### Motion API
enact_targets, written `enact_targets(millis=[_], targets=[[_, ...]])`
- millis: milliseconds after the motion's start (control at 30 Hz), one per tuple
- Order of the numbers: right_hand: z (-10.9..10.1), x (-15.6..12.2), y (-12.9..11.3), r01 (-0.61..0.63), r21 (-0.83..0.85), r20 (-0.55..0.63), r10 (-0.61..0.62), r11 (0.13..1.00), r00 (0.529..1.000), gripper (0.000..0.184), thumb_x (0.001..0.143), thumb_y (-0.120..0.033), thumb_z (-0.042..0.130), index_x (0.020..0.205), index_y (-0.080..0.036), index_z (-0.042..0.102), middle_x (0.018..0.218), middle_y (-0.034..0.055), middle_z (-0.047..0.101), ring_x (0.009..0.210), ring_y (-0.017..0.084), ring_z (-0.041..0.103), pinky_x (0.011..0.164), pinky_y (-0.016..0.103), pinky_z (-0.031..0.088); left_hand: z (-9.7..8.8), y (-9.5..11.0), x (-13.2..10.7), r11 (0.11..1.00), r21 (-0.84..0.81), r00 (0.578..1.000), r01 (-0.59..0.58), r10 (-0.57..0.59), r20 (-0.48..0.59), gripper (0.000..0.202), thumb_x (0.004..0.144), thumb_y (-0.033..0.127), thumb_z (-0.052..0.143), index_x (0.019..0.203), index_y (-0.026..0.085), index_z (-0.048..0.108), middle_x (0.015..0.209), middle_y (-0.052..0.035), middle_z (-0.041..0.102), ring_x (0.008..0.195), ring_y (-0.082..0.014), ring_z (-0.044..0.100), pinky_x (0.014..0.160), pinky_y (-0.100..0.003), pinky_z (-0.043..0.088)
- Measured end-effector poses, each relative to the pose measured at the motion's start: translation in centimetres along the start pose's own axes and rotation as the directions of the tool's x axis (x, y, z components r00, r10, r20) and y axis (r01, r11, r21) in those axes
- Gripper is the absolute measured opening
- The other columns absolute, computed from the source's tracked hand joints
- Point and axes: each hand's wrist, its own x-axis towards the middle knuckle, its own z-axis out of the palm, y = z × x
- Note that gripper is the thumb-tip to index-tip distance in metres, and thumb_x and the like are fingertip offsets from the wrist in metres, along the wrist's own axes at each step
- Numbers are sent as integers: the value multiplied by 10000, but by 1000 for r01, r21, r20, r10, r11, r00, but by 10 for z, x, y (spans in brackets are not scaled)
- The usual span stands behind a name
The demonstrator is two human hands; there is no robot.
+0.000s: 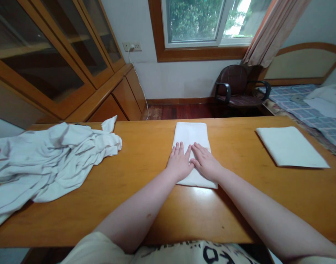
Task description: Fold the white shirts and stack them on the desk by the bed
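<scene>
A white cloth (191, 132), folded into a long narrow rectangle, lies flat on the wooden table in front of me. My left hand (179, 160) rests on its left side, palm down with the fingers stretched out. Beside it, my right hand (205, 161) presses flat on the right half of the same cloth, fingers extended. The two hands nearly meet at the thumbs and index fingers. Parts of the cloth under my palms are hidden.
A crumpled heap of white cloth (52, 157) covers the left of the wooden table (140, 161). A neatly folded white cloth (293, 146) lies at the right. Beyond the table stand a brown armchair (234, 86), a glass-fronted cabinet (74, 55) and a bed (302, 99).
</scene>
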Motion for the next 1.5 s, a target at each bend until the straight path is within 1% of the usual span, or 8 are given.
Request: enact_targets(millis=[167, 400, 533, 633, 833, 967, 1167, 1500], targets=[[10, -13, 14, 22, -88, 87, -14, 996, 996, 598, 952, -398, 354, 1468, -97, 312, 1524, 171, 259, 1421, 280, 197, 1136, 487, 231, 0, -2, 1, 1000, 10, 1000, 8, -8, 9, 589, 938, 387, 354, 1485, 189, 266, 1550, -159, 223, 1429, -331, 152, 1138, -467, 157], [5, -16, 22, -109, 42, 21, 108, 993, 994, 507, 966, -278, 291, 1451, -149, 362, 1509, 119, 318, 1416, 240, 223, 1132, 494, 240, -6, 0, -2, 999, -18, 999, 32, -33, -40, 603, 945, 384, 330, 1448, 52, 311, 1513, -199, 294, 1419, -292, 217, 1150, -425, 173], [5, -15, 24, -127, 49, 31, 126, 991, 992, 494, 957, -238, 300, 1428, -133, 403, 1500, 110, 340, 1412, 232, 238, 1129, 467, 262, -10, 9, -14, 984, -57, 985, -171, 173, 25, 558, 942, 379, 352, 1391, 53, 408, 1476, -175, 380, 1397, -236, 289, 1155, -376, 185], [6, -14, 24, -116, 20, 36, 115, 993, 993, 493, 955, -226, 302, 1427, -129, 405, 1498, 108, 347, 1411, 228, 245, 1129, 460, 267, -13, 8, -23, 967, -72, 964, -245, 251, 85, 699, 906, 519, 396, 1435, 66, 340, 1521, -178, 282, 1425, -256, 210, 1160, -408, 165], [3, -16, 19, -99, -121, 68, 108, 988, 992, 549, 952, -328, 386, 1449, -99, 354, 1511, 142, 310, 1414, 264, 229, 1135, 485, 229, -25, -26, -20, 972, -123, 933, -202, 229, 277, 1085, 656, 791, 527, 1513, 241, 151, 1579, -121, -16, 1437, -344, -51, 1139, -544, 61], [-3, -19, 7, 41, -240, 63, -27, 970, 998, 691, 903, -480, 482, 1446, -74, 350, 1525, 181, 255, 1433, 307, 131, 1148, 545, 89, -29, -35, -14, 974, -154, 908, -166, 212, 361, 1226, 574, 810, 573, 1520, 223, 61, 1566, -134, -115, 1423, -362, -127, 1123, -574, 20], [-7, -18, 1, 278, -122, 308, -230, 953, 923, 1050, 747, -755, 489, 1507, -97, 186, 1538, 193, 182, 1430, 325, 133, 1135, 567, 77, -28, -30, -15, 979, -158, 914, -131, 180, 364, 1295, 562, 807, 577, 1517, 162, -15, 1570, -159, -87, 1424, -363, -132, 1106, -607, -18], [-16, -46, 30, 128, -78, 404, -86, 989, 911, 1431, 444, -763, 713, 1513, -52, 81, 1543, 259, 41, 1432, 368, 27, 1136, 546, 59, -28, -34, -13, 982, -113, 895, -149, 183, 407, 1379, 493, 805, 617, 1512, 141, -33, 1562, -173, -103, 1423, -375, -127, 1104, -613, -20]])
